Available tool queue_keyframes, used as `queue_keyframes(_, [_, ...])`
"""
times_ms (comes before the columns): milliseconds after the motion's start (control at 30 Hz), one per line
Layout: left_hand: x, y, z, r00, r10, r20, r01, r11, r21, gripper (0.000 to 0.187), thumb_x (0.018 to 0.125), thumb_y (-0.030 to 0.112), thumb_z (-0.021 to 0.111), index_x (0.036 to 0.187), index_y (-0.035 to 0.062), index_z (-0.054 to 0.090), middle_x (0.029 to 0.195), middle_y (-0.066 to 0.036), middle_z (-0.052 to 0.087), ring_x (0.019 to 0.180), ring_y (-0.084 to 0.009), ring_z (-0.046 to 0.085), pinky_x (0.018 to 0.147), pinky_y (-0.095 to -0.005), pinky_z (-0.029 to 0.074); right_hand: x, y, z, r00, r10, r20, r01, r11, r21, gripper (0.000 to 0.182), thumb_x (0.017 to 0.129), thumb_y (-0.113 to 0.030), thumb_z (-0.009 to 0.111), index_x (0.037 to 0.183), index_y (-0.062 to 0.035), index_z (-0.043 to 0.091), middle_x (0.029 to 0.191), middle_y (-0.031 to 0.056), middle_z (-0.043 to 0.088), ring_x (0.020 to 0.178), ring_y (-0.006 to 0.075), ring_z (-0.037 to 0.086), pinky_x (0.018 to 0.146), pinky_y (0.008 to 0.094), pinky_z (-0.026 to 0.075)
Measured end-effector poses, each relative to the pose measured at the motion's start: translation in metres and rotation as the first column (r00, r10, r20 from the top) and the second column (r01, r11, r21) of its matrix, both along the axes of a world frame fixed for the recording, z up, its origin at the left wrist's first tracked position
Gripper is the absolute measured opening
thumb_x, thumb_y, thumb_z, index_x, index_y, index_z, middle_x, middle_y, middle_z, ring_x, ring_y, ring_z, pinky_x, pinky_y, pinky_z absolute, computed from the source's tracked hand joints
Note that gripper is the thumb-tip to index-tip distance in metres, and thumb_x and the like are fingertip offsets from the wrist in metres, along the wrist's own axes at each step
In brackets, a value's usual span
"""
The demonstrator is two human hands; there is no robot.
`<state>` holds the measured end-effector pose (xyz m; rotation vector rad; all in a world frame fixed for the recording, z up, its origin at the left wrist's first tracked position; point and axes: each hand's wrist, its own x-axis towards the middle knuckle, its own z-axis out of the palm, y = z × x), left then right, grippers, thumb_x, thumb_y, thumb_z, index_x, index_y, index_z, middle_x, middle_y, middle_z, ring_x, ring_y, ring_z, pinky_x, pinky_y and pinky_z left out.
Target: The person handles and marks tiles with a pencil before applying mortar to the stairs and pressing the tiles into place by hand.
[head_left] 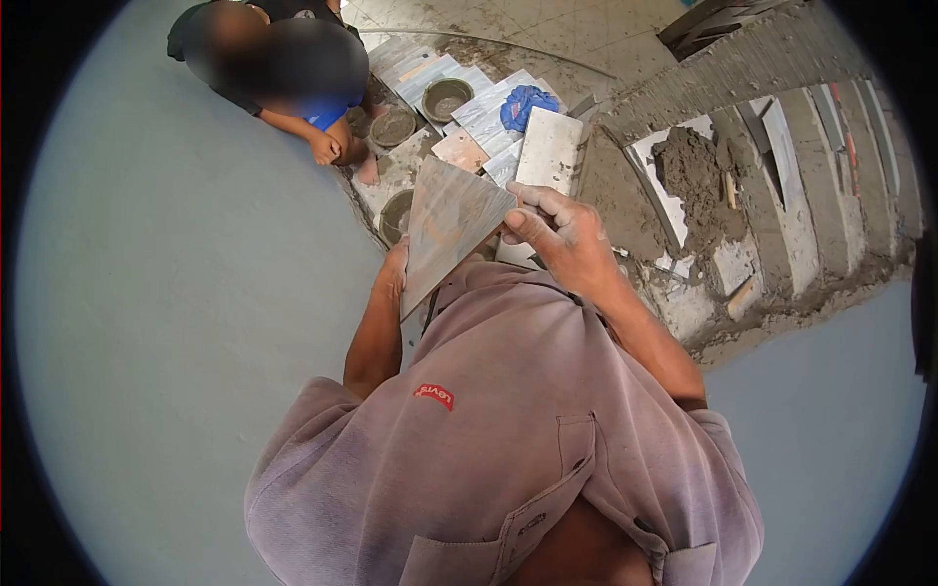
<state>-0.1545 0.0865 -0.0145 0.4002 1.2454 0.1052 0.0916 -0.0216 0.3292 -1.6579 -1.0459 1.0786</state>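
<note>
Triangular tile is tapering lengthwise toward the shirt; left fingers, partly hidden, are holding its left edge, right fingers pinching its upper-right corner.

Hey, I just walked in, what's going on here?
Someone is holding a triangular tile in front of their body. The right hand pinches one corner, while the left hand is at the opposite edge, partly hidden. Beyond it, tiles lie on the floor near buckets and a crumpled blue bag. To the right, a heap of what looks like mortar sits on the steps. Another person's hand shows at upper left, apart from the tile.
</note>
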Motion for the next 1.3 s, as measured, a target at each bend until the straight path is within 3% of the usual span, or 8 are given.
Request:
queue_keyframes(267, [0.008, -0.002, 0.027, 0.999, 0.011, 0.047, -0.010, 1.000, -0.016, 0.048, 0.095, 0.035, 0.024, 0.120, 0.0017, 0.047, 0.107, -0.016, 0.058, 0.091, -0.0247, 0.058, 0.079, -0.0357, 0.048, -0.003, 0.000, 0.004, 0.997, 0.039, 0.068, -0.041, 0.999, 0.026, 0.039, 0.085, -0.024, 0.058, 0.110, 0.0054, 0.054, 0.079, 0.0083, 0.063, 0.071, 0.0121, 0.062, 0.064, 0.0234, 0.048])
queue_keyframes(567, [0.006, -0.002, 0.017, 0.999, -0.020, 0.030, 0.020, 1.000, -0.004, 0.045, 0.094, 0.034, 0.027, 0.118, 0.0028, 0.048, 0.103, -0.014, 0.059, 0.085, -0.0248, 0.060, 0.069, -0.0381, 0.052, -0.002, 0.000, -0.003, 0.998, 0.026, 0.057, -0.029, 0.998, 0.054, 0.039, 0.086, -0.026, 0.057, 0.110, 0.0033, 0.054, 0.077, 0.0096, 0.062, 0.069, 0.0127, 0.061, 0.062, 0.0246, 0.047])
queue_keyframes(733, [0.001, -0.001, -0.004, 0.999, 0.027, 0.037, -0.026, 0.999, -0.024, 0.044, 0.094, 0.033, 0.026, 0.118, 0.0043, 0.048, 0.103, -0.014, 0.059, 0.084, -0.0254, 0.060, 0.068, -0.0391, 0.051, 0.000, 0.000, -0.001, 0.999, 0.004, 0.036, -0.005, 0.999, 0.032, 0.041, 0.086, -0.031, 0.056, 0.109, 0.0031, 0.054, 0.075, 0.0110, 0.062, 0.067, 0.0124, 0.059, 0.059, 0.0254, 0.046])
queue_keyframes(800, [0.002, -0.001, -0.003, 0.998, 0.044, 0.046, -0.043, 0.999, -0.023, 0.043, 0.094, 0.034, 0.026, 0.118, 0.0050, 0.048, 0.103, -0.014, 0.059, 0.083, -0.0256, 0.060, 0.068, -0.0396, 0.051, 0.001, 0.000, 0.003, 1.000, 0.000, -0.007, 0.000, 1.000, -0.023, 0.039, 0.086, -0.024, 0.057, 0.111, 0.0058, 0.053, 0.080, 0.0080, 0.063, 0.073, 0.0128, 0.063, 0.065, 0.0238, 0.047])
queue_keyframes(933, [0.004, 0.000, 0.001, 1.000, -0.013, -0.027, 0.013, 1.000, 0.002, 0.043, 0.094, 0.034, 0.025, 0.120, 0.0069, 0.047, 0.104, -0.014, 0.059, 0.085, -0.0260, 0.060, 0.070, -0.0417, 0.051, 0.004, -0.001, -0.001, 1.000, -0.003, 0.010, 0.003, 0.999, -0.041, 0.041, 0.085, -0.026, 0.058, 0.112, 0.0054, 0.053, 0.080, 0.0078, 0.063, 0.074, 0.0128, 0.063, 0.065, 0.0239, 0.047])
queue_keyframes(1000, [0.002, 0.001, -0.003, 0.999, -0.015, -0.032, 0.015, 1.000, -0.013, 0.043, 0.094, 0.034, 0.025, 0.120, 0.0073, 0.046, 0.105, -0.014, 0.059, 0.086, -0.0261, 0.060, 0.070, -0.0424, 0.051, 0.006, -0.002, -0.010, 0.998, -0.030, 0.055, 0.031, 1.000, -0.007, 0.045, 0.084, -0.033, 0.058, 0.107, 0.0056, 0.054, 0.071, 0.0079, 0.060, 0.064, 0.0095, 0.056, 0.059, 0.0240, 0.045])
queue_keyframes(1100, [0.001, 0.001, -0.013, 0.998, 0.031, 0.053, -0.031, 1.000, -0.002, 0.045, 0.094, 0.036, 0.025, 0.120, 0.0059, 0.046, 0.105, -0.014, 0.059, 0.087, -0.0264, 0.060, 0.073, -0.0420, 0.050, 0.011, -0.005, -0.025, 0.997, -0.076, 0.025, 0.076, 0.997, -0.008, 0.045, 0.083, -0.033, 0.059, 0.106, 0.0052, 0.055, 0.069, 0.0055, 0.058, 0.065, 0.0079, 0.054, 0.059, 0.0242, 0.045])
queue_keyframes(1300, [-0.003, 0.003, -0.025, 0.973, 0.227, -0.033, -0.224, 0.971, 0.085, 0.047, 0.093, 0.038, 0.035, 0.116, -0.0001, 0.049, 0.106, -0.016, 0.058, 0.090, -0.0268, 0.059, 0.081, -0.0383, 0.047, 0.025, -0.010, -0.042, 0.969, -0.248, 0.002, 0.247, 0.964, -0.094, 0.041, 0.083, -0.025, 0.060, 0.105, 0.0081, 0.053, 0.078, 0.0071, 0.060, 0.067, 0.0106, 0.058, 0.061, 0.0220, 0.047])
